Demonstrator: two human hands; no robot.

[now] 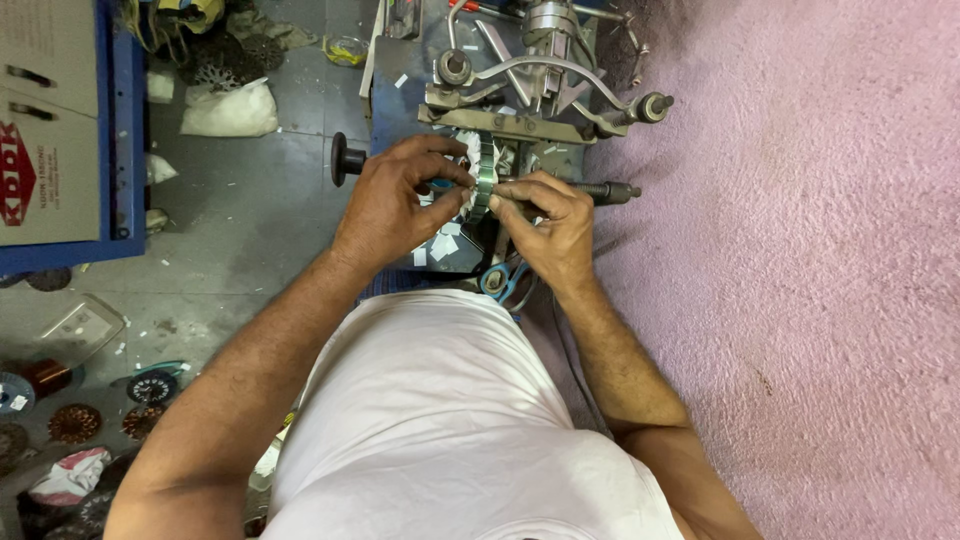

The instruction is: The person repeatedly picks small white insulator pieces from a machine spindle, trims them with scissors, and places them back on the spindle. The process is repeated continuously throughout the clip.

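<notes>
Toothed green-grey metal stator ring (484,178), head view: mounted upright on the threaded steel shaft (600,189) of a grey metal winding machine (530,95), white paper slips in its slots. Our left hand (395,200) pinches the ring's left face; our right hand (548,225) closes fingers on its right side. Also logged: black round knob (345,158), white cloth bag (232,112), copper-wound coils (75,422) on grey floor, pink textured wall (800,270).

**What my own hands and the frame edges hide**

My left hand (400,205) and right hand (548,228) cover most of the toothed metal ring (485,180). My shirt (440,420) hides my lap. The cardboard box (45,120) is cut off at left.
</notes>
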